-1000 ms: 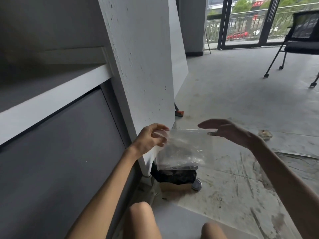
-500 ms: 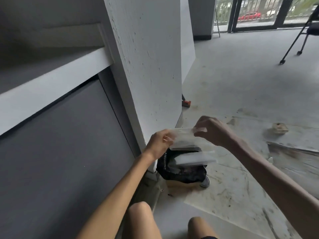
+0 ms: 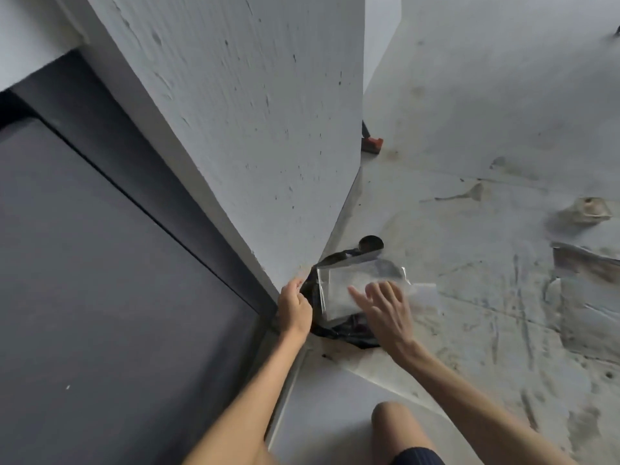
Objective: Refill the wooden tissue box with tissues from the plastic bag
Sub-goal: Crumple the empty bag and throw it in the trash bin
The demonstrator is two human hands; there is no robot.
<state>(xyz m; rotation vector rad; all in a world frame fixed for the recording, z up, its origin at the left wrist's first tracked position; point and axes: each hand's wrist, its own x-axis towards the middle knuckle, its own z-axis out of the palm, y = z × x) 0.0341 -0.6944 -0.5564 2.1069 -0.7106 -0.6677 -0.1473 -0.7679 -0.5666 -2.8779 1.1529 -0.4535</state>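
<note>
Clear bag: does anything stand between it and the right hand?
Nothing visible does. The right hand, fingers spread, is directly over the near corner of the clear bag; blur hides whether they touch. The clear bag lies on the black bag, whose edge the left hand grips.

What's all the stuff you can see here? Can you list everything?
plastic bag: one, clear, on top of the black bag
black bag: one, black, on the floor against the white wall
white wall: one, white, speckled
dark panel: one, dark grey, left
red block: one, red and black, further along the wall
crumpled scrap: one, beige, far right
floor: grey, scuffed
left hand: fingers curled, at black bag's edge
right hand: fingers spread, over plastic bag
legs: two, bare, bottom
</note>
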